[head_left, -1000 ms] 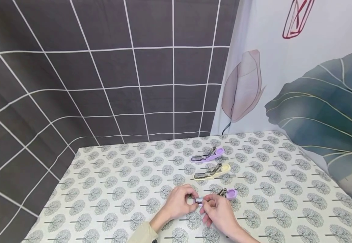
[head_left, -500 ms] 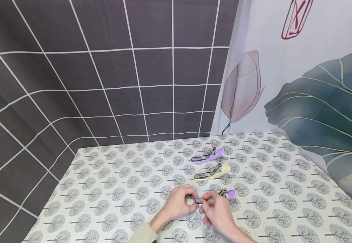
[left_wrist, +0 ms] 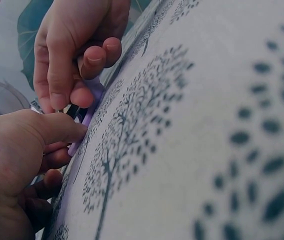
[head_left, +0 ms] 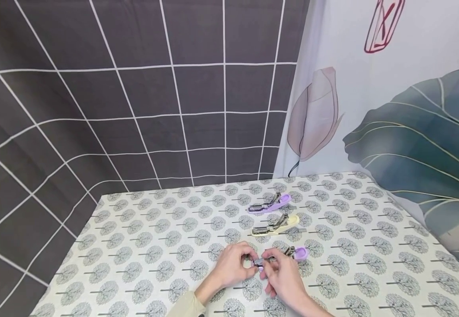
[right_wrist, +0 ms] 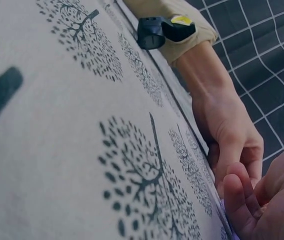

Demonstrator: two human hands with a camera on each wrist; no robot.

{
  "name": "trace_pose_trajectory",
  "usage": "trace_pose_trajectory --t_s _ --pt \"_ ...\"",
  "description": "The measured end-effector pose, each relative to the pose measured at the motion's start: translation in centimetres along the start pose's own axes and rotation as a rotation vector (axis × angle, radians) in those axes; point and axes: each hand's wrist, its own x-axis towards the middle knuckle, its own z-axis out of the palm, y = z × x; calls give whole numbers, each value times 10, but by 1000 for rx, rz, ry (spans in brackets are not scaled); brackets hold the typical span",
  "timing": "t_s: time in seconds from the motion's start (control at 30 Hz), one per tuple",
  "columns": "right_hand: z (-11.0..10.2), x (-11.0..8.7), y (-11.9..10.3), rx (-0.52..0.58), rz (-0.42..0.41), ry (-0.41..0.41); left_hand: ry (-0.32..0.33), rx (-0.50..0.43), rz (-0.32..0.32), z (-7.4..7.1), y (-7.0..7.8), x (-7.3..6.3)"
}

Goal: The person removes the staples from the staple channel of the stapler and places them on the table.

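In the head view, my left hand [head_left: 235,265] pinches the left end of the nearest purple stapler [head_left: 301,253], which lies with its metal parts exposed. My right hand [head_left: 286,275] pinches a small silver strip [head_left: 258,261] over that end. Its exact kind is partly hidden by the fingertips. In the left wrist view, the left thumb [left_wrist: 64,128] presses near the stapler's purple edge [left_wrist: 88,116], with the right fingertips just above. The right wrist view shows both hands close together, the right hand [right_wrist: 282,200] covering most of the stapler.
Farther back lie a yellow stapler [head_left: 275,226] and another purple stapler [head_left: 269,204], both with metal parts raised. They rest on a tree-patterned tablecloth [head_left: 134,264]. A dark grid curtain [head_left: 154,97] and a white printed curtain [head_left: 332,35] hang behind.
The right fingers shift slightly at the stapler's left end, and the silver strip tilts a little. My left hand stays nearly in place; the other staplers stay put.
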Motion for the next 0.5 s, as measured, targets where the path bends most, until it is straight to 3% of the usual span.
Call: trace_pose_trajectory --t_s 0.5 --pt "-16 -3 -8 109 0 15 4 -4 6 1 -2 0"
